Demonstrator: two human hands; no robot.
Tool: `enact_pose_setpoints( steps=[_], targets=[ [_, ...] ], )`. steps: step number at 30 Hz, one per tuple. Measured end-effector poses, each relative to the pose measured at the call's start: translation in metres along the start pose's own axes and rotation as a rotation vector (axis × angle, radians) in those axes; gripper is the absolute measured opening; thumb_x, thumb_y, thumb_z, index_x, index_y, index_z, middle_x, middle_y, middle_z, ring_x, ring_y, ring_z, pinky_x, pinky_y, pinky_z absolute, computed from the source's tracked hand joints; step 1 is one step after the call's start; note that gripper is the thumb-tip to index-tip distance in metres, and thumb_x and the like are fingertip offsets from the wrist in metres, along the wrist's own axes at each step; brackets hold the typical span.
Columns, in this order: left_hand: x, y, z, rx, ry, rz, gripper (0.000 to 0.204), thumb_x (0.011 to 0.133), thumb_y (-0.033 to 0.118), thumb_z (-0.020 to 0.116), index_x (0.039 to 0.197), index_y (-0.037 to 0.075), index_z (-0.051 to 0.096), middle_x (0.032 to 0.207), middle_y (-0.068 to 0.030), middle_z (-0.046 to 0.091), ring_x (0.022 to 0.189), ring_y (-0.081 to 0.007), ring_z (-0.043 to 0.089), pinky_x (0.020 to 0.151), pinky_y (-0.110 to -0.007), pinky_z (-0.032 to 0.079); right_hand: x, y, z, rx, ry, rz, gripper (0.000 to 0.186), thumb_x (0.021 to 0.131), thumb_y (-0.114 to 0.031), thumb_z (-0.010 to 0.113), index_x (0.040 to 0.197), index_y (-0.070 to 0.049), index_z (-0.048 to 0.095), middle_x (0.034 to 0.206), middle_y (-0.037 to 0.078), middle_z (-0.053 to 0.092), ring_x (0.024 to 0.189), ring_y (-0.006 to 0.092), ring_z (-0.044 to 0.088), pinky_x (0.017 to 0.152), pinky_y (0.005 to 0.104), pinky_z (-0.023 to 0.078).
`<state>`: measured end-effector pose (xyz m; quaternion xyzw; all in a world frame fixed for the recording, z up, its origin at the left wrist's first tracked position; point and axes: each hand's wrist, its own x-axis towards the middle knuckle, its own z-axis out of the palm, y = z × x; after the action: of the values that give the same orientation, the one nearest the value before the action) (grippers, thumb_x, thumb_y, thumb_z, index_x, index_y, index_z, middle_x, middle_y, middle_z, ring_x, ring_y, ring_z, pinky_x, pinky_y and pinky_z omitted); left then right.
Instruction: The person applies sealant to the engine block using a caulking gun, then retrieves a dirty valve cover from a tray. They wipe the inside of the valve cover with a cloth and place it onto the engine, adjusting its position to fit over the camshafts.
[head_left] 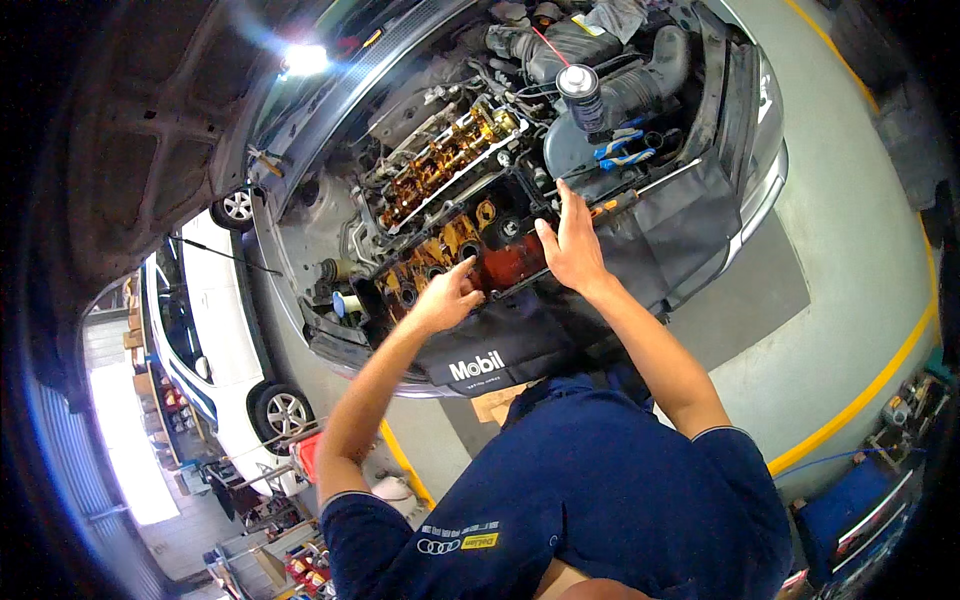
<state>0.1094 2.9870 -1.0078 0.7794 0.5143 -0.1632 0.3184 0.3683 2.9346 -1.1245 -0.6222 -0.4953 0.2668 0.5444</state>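
My left hand point(447, 298) reaches over an upturned engine cover, probably the valve cover point(437, 253), whose oily brown inner side faces up. Its index finger is stretched to the round hole there, and the other fingers are loosely bent; nothing shows in it. To the right, my right hand point(575, 245) is raised with straight fingers, holding nothing, near the cover's right end. Whether either hand touches the cover is hard to tell. Behind the cover lies the exposed cylinder head point(450, 165), its camshaft area golden brown with oil.
A spray can point(585, 95) with a red straw and blue-handled pliers point(627, 150) sit at the engine bay's right. A black fender cover point(690, 225) drapes the car's front edge. The raised hood point(150, 130) hangs at left. A white car point(205, 330) stands beyond.
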Motion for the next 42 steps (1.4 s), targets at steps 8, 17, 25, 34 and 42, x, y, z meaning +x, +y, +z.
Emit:
enact_pose_setpoints(
  steps=[8, 17, 25, 34, 42],
  targets=[
    [0.035, 0.028, 0.039, -2.246, 0.096, 0.138, 0.036, 0.105, 0.031, 0.051, 0.115, -0.003, 0.058, 0.106, -0.0124, 0.068, 0.06, -0.0137, 0.04, 0.052, -0.029, 0.033, 0.003, 0.001, -0.003, 0.007, -0.061, 0.049, 0.072, 0.106, -0.026, 0.06, 0.162, 0.007, 0.029, 0.159, 0.032, 0.043, 0.148, 0.0469, 0.041, 0.126, 0.0501, 0.031],
    [0.042, 0.037, 0.024, -2.034, 0.223, -0.151, 0.043, 0.107, 0.041, 0.051, 0.107, -0.001, 0.061, 0.076, -0.0016, 0.059, 0.051, -0.0087, 0.034, 0.045, -0.025, 0.025, 0.003, 0.004, 0.0, 0.034, -0.072, 0.021, 0.072, 0.105, -0.026, 0.061, 0.163, 0.005, 0.03, 0.156, 0.031, 0.045, 0.145, 0.0472, 0.044, 0.124, 0.0513, 0.033],
    [0.009, 0.018, 0.021, -0.334, 0.169, -0.147, 0.077, 0.097, 0.018, 0.07, 0.165, 0.002, 0.038, 0.072, -0.0083, 0.066, 0.064, -0.0217, 0.062, 0.065, -0.038, 0.051, 0.007, 0.002, -0.003, 0.058, -0.103, 0.037, 0.072, 0.105, -0.024, 0.061, 0.163, 0.006, 0.029, 0.159, 0.032, 0.043, 0.146, 0.0478, 0.043, 0.126, 0.0518, 0.032],
    [0.025, -0.032, -0.066, 1.048, 0.121, 0.446, 0.081, 0.097, 0.022, 0.062, 0.171, 0.032, 0.033, 0.108, -0.0108, 0.066, 0.088, -0.0242, 0.069, 0.071, -0.036, 0.057, 0.016, -0.002, -0.006, 0.11, -0.145, 0.091, 0.07, 0.102, -0.018, 0.061, 0.16, 0.01, 0.032, 0.159, 0.034, 0.042, 0.148, 0.049, 0.042, 0.127, 0.0516, 0.03],
    [0.023, -0.014, -0.034, 0.237, -0.122, 0.104, 0.07, 0.094, 0.022, 0.071, 0.159, 0.007, 0.05, 0.089, -0.0172, 0.074, 0.074, -0.0333, 0.074, 0.069, -0.048, 0.058, 0.017, -0.002, -0.009, 0.089, -0.207, 0.171, 0.071, 0.104, -0.022, 0.057, 0.161, 0.01, 0.03, 0.161, 0.032, 0.039, 0.15, 0.0446, 0.04, 0.128, 0.0488, 0.028]
  ],
)
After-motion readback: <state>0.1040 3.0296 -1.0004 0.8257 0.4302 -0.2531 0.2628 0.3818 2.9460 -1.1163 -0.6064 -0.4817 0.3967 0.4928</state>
